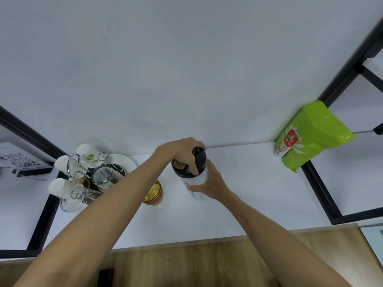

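Standing upright on the white table, near its back edge by the wall, is a pale bottle with a black lid.

Hands: both are clamped on this bottle, close together and one above the other. The left hand comes in from the left and sits over the top, fingers curled down round the lid, with one fingertip reaching to where lid meets body. The right hand grips the pale body from the right side, thumb across the front and the other fingers behind. Brownish patches show on the lid top between the left hand's fingers; what they are cannot be told.

Surroundings:
- An amber glass stands just left of the bottle, partly hidden by the left forearm, apart from the bottle.
- Further left, a wire rack carries white cups and clear glasses, all tipped over its prongs.
- At the far left edge lies a card with a QR code, with a dark flat device just in front of it.
- A green bag with a red label leans at the right end of the table, well apart from the bottle.
- A black frame runs along both ends of the table.
- Wooden floor shows below the front edge.
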